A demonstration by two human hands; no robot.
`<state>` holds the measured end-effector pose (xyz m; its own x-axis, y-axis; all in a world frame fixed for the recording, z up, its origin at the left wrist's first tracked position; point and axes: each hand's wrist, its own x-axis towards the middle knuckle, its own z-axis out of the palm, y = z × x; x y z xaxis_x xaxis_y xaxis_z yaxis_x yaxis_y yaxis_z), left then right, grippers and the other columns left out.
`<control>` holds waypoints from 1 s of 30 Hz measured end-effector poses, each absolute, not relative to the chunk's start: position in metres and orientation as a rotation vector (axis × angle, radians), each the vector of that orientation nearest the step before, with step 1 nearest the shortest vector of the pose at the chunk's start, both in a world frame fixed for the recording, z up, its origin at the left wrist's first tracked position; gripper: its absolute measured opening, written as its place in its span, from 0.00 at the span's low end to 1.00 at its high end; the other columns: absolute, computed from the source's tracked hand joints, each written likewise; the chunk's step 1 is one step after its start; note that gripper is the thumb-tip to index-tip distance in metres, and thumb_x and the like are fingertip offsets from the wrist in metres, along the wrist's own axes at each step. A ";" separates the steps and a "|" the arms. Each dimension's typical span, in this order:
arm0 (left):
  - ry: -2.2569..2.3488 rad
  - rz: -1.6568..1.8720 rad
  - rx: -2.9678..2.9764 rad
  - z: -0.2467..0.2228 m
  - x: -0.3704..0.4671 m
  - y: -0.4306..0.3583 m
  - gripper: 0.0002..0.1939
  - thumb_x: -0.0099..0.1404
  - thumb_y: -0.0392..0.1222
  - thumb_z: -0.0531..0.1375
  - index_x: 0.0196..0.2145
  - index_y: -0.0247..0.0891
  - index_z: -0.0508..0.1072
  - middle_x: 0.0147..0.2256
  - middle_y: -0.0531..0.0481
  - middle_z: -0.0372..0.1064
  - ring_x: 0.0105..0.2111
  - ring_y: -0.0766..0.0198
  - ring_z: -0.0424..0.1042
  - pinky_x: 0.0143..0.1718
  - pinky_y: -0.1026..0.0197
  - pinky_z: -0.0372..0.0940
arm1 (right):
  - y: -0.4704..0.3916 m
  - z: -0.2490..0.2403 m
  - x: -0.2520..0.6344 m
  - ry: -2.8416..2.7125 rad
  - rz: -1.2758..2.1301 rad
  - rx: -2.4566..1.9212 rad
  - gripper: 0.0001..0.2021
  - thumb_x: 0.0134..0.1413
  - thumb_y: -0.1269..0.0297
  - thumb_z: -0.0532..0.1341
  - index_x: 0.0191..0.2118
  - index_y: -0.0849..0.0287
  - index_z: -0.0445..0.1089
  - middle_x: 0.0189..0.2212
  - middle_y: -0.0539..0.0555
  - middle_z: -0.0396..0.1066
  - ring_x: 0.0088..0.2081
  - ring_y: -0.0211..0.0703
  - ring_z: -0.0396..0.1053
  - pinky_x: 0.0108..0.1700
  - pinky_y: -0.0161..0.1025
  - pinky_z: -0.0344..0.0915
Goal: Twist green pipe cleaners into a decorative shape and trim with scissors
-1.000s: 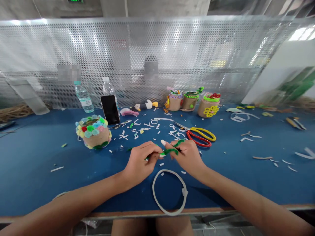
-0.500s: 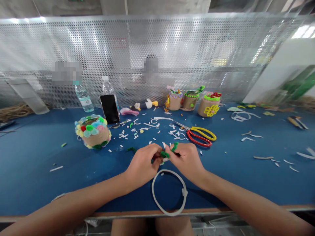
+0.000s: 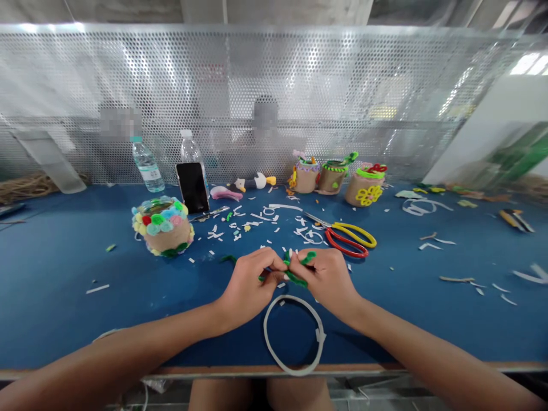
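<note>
Over a blue counter, you hold a fuzzy green stem between your fingertips, just beyond a white ring near the front edge. Your left hand pinches it, thumb against forefinger; your right hand grips it too, fingers curled in, a green end poking out above. For a tidy bend, hold steady with the left, turn with the right in small, even twists, and keep the fuzz from being crushed.

Counted around you: four decorated jars, one at left and three at the back; two bottles; one phone; one pair of red-and-yellow scissors. White scraps are too many to count. Whether the green bit by your left hand is separate, you cannot tell.
</note>
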<state>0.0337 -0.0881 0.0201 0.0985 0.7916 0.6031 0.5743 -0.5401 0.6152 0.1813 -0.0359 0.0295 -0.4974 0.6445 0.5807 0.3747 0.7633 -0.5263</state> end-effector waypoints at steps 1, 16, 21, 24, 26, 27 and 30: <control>1.365 1.426 2.149 0.020 0.034 -0.088 0.09 0.55 0.26 0.54 0.23 0.37 0.64 0.22 0.56 0.62 0.24 0.70 0.63 0.25 0.69 0.59 | -0.035 0.029 0.182 -2.151 0.444 -0.764 0.20 0.56 0.66 0.50 0.15 0.59 0.45 0.12 0.46 0.46 0.17 0.32 0.46 0.22 0.34 0.45; 1.485 1.551 1.849 0.049 -0.001 -0.078 0.02 0.58 0.36 0.58 0.28 0.37 0.68 0.26 0.53 0.64 0.28 0.67 0.64 0.30 0.64 0.60 | 0.013 0.031 0.202 -2.476 0.726 -0.634 0.11 0.51 0.57 0.60 0.38 0.57 0.67 0.35 0.53 0.66 0.38 0.41 0.64 0.40 0.36 0.61; 1.392 1.434 1.511 0.064 -0.024 -0.068 0.10 0.60 0.44 0.57 0.26 0.35 0.67 0.22 0.54 0.64 0.21 0.69 0.65 0.24 0.65 0.64 | 0.030 0.023 0.206 -2.659 0.726 -0.597 0.07 0.51 0.61 0.61 0.37 0.57 0.69 0.38 0.54 0.63 0.43 0.45 0.61 0.48 0.44 0.57; 1.306 1.346 1.379 0.064 -0.028 -0.065 0.10 0.57 0.45 0.60 0.27 0.34 0.67 0.25 0.52 0.67 0.25 0.68 0.69 0.30 0.64 0.68 | 0.033 0.013 0.183 -2.641 0.712 -0.619 0.06 0.56 0.65 0.56 0.33 0.61 0.68 0.35 0.54 0.62 0.41 0.45 0.61 0.46 0.46 0.58; 1.265 1.310 1.314 0.063 -0.029 -0.063 0.11 0.53 0.44 0.64 0.27 0.34 0.68 0.26 0.51 0.69 0.28 0.67 0.71 0.34 0.63 0.68 | 0.039 0.009 0.162 -2.622 0.737 -0.614 0.06 0.56 0.65 0.56 0.33 0.63 0.67 0.33 0.53 0.63 0.40 0.45 0.61 0.44 0.47 0.58; 1.252 1.296 1.287 0.062 -0.030 -0.062 0.12 0.51 0.43 0.65 0.27 0.33 0.69 0.27 0.51 0.69 0.28 0.67 0.71 0.35 0.63 0.68 | 0.044 0.008 0.152 -2.615 0.771 -0.595 0.07 0.55 0.63 0.57 0.33 0.63 0.67 0.33 0.53 0.64 0.40 0.45 0.61 0.45 0.47 0.58; 1.239 1.281 1.226 0.062 -0.033 -0.060 0.12 0.49 0.41 0.67 0.27 0.33 0.69 0.25 0.52 0.70 0.27 0.68 0.71 0.36 0.65 0.68 | 0.056 0.017 0.131 -2.570 0.963 -0.509 0.13 0.57 0.56 0.55 0.36 0.62 0.68 0.34 0.55 0.67 0.40 0.45 0.63 0.46 0.47 0.59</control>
<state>-0.0325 -0.0597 0.0617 -0.0578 0.9972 0.0478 0.0146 -0.0471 0.9988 0.1311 0.0558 0.0166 -0.8746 0.4443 0.1939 0.2075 0.7046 -0.6786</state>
